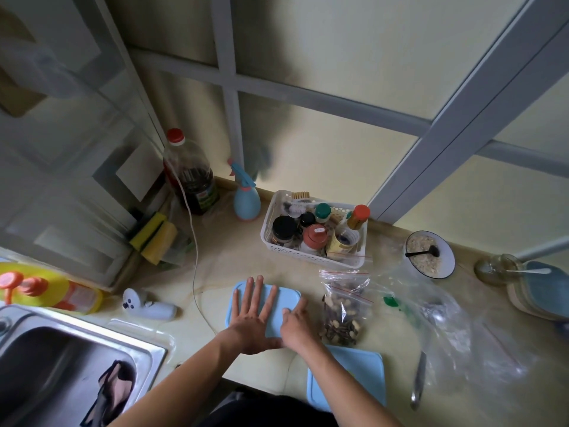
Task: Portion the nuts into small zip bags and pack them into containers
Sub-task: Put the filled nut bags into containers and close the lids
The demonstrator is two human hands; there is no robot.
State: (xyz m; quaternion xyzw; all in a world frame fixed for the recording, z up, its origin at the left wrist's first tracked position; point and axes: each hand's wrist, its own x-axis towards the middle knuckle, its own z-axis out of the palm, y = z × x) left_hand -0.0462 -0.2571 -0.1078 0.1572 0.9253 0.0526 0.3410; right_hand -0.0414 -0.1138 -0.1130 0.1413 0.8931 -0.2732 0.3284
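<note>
1. Down by the person's body, a second blue lid or box [354, 374] lies flat at the desk's [215, 266] near edge, under the right arm. I cannot tell which it is.
2. Left hand [252, 315] lies flat on the blue container lid [277, 295], its fingers [260, 291] straight and spread wide.
3. Right hand [295, 325] rests on the lid's right end. Its fingers [300, 305] look bent down at the edge, but it is too blurry to tell if they pinch it.
4. I think the lid is being pushed shut. To do it well, keep the flat hand in the middle so the box does not slide, then press all round the edge, corners too.
5. Just to the right stands a zip bag of nuts [341, 312], still out on the desk. It needs packing too.
6. Take care not to bump the spoon [418, 380] or the loose clear plastic bag [446, 328] nearby.
</note>
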